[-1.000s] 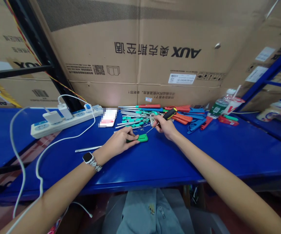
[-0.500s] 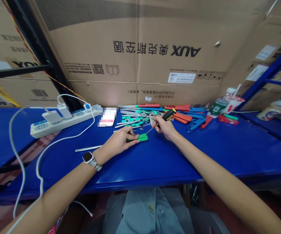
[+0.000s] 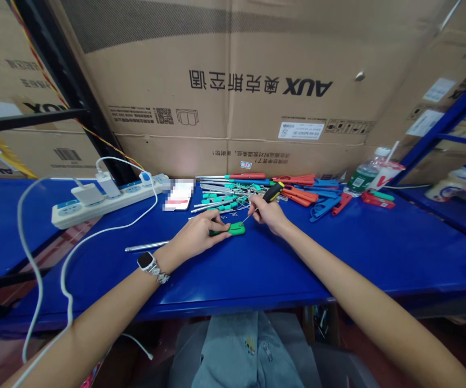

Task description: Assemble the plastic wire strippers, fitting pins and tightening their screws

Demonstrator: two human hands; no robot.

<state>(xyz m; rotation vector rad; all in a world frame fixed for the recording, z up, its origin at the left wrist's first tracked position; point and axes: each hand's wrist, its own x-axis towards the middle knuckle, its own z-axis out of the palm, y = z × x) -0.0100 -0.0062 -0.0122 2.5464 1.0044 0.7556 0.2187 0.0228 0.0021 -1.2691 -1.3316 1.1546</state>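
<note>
My left hand pinches a green plastic handle flat against the blue table. A metal rod sticks out to the left from under that hand. A screwdriver with a black and yellow grip is held in my right hand, tilted, its thin shaft reaching down to the end of the green handle. Whether the tip sits in a screw is too small to tell. Just behind my hands lies a pile of metal rods with teal parts.
Red, orange and blue plastic handles lie at the back right, near a green-labelled bottle and a cup. A white power strip with cables and a phone are at left. A large cardboard box stands behind.
My right hand and the screwdriver have shifted slightly left, and the grip stands a little differently. My left hand and the green handle stay in place.
</note>
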